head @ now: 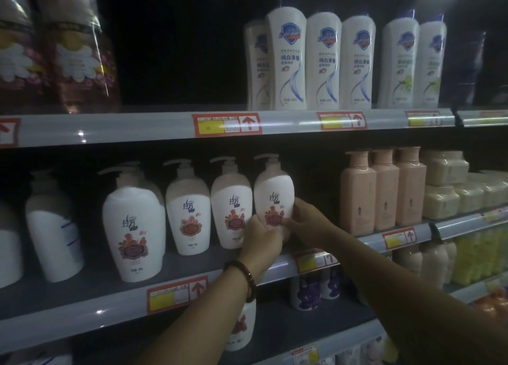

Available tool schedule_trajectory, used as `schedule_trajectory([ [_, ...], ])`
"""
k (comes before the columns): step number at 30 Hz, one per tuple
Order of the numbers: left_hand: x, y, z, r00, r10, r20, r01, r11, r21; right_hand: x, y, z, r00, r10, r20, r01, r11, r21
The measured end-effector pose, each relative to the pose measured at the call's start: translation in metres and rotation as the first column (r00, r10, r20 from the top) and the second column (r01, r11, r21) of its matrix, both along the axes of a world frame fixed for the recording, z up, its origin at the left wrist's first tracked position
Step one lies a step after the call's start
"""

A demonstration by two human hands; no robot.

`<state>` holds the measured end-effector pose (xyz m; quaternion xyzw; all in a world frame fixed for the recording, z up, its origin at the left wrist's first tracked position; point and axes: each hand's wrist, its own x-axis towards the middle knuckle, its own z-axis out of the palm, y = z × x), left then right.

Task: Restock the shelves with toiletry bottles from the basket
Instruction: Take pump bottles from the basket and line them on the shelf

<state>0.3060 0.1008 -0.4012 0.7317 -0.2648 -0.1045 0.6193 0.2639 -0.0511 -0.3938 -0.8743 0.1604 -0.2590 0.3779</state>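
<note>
The white pump bottle [273, 197], judged heavy, stiff and slick, was held upright near the front edge of the middle shelf [110, 304], clasped low on its broad body by the curled fingers of the left hand [261, 235] and the right hand [308, 219], a hold judged sounder than the thin pump neck.

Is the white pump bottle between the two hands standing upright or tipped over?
Upright: the pump bottle has its pump on top, like its neighbours. The left hand and right hand hide its base.
</note>
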Motion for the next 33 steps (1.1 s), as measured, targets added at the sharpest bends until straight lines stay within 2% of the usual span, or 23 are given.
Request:
schedule_trajectory([
  [5,-0.003,-0.003,-0.005,1.0,0.005,0.009,-0.005,0.999,-0.034,0.001,0.003,-0.003,0.997,-0.079,-0.003,0.078,0.994,-0.07],
  [11,-0.005,-0.005,-0.007,0.998,-0.013,-0.059,0.005,0.992,-0.123,0.004,0.01,-0.006,0.992,-0.113,-0.054,0.112,0.993,-0.022],
  [16,0.0,-0.008,-0.011,0.996,0.003,-0.091,-0.018,0.985,-0.17,0.008,0.011,-0.004,0.987,-0.134,-0.083,0.128,0.989,-0.074],
  [22,0.001,-0.01,-0.014,0.998,0.037,0.048,-0.032,0.995,-0.091,0.009,0.015,-0.003,0.983,-0.145,-0.112,0.142,0.989,-0.034],
  [28,0.004,-0.012,-0.017,0.994,0.043,0.102,-0.037,0.998,-0.055,0.01,0.018,-0.003,0.976,-0.167,-0.138,0.165,0.986,-0.03],
  [33,0.006,-0.012,-0.016,0.997,0.03,0.075,-0.026,0.998,-0.05,0.011,0.019,-0.004,0.975,-0.164,-0.15,0.164,0.986,-0.012],
])
